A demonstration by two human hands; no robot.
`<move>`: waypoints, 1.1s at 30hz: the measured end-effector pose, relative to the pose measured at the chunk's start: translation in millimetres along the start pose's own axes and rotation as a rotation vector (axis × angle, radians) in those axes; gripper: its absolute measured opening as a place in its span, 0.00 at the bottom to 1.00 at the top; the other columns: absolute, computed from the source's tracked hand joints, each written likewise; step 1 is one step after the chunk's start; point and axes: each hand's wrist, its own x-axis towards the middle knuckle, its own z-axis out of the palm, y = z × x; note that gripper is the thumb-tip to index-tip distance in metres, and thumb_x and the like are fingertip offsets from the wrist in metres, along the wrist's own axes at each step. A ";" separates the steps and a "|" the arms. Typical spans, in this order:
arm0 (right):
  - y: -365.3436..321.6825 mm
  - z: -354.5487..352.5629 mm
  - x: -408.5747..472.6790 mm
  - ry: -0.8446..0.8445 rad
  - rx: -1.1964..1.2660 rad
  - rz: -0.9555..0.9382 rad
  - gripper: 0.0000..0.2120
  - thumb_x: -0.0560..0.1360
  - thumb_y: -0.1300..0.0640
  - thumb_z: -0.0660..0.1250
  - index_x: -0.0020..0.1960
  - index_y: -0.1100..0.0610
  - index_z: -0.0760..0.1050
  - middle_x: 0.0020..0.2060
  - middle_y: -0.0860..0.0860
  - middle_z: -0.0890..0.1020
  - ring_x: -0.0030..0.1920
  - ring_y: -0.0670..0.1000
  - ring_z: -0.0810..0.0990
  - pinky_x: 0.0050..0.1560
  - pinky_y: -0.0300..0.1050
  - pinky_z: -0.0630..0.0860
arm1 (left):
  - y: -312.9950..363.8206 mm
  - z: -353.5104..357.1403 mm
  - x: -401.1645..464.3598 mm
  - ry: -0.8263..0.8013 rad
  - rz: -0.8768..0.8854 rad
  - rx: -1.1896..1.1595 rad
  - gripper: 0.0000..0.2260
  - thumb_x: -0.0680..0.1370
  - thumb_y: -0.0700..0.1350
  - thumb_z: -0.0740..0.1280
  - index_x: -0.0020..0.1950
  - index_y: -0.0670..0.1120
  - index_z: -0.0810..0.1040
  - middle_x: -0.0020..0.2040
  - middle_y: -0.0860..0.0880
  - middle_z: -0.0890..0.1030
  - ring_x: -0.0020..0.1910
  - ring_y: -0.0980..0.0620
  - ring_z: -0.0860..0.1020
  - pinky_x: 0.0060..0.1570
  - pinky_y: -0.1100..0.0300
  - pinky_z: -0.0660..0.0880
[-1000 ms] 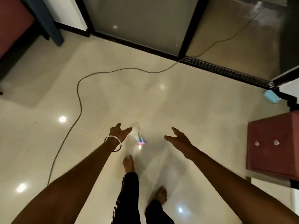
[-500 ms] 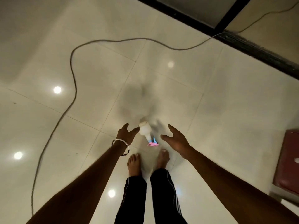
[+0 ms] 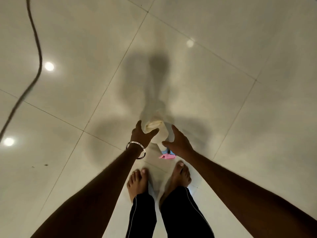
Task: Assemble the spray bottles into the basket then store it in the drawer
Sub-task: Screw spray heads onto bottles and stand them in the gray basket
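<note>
Nearest the camera, two legs in black trousers (image 3: 171, 217) with a thin pale side stripe end in bare feet (image 3: 139, 181) on the glossy tiled floor (image 3: 223, 83). Beyond the toes, a white spray bottle (image 3: 160, 134) lies on the floor between the two hands, its pink and blue trigger head (image 3: 167, 155) pointing back toward the feet and its base pointing away. No label or writing can be read on it; the body is blurred.

The left hand (image 3: 141, 134), with a metal bangle (image 3: 136, 149) on the wrist, is spread, its thumb touching the bottle's left side; its fingers are not curled round it. The right hand (image 3: 178, 141) is also spread, fingers straight along the bottle's right side, thumb reaching toward the neck; whether it touches is unclear.

Past the fingertips the bottle's blurred reflection and shadows stretch across the tiles. Far off to the left, a grey cable (image 3: 35, 40) curves over the floor beside bright light reflections (image 3: 49, 66).
</note>
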 end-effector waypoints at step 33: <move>-29.1 -76.0 -91.6 -0.471 0.994 0.022 0.19 0.72 0.45 0.74 0.58 0.48 0.73 0.48 0.47 0.77 0.43 0.46 0.82 0.42 0.45 0.79 | 64.7 -38.4 -74.6 -0.584 -0.354 -0.650 0.34 0.64 0.68 0.68 0.63 0.48 0.77 0.59 0.45 0.79 0.57 0.44 0.76 0.64 0.48 0.70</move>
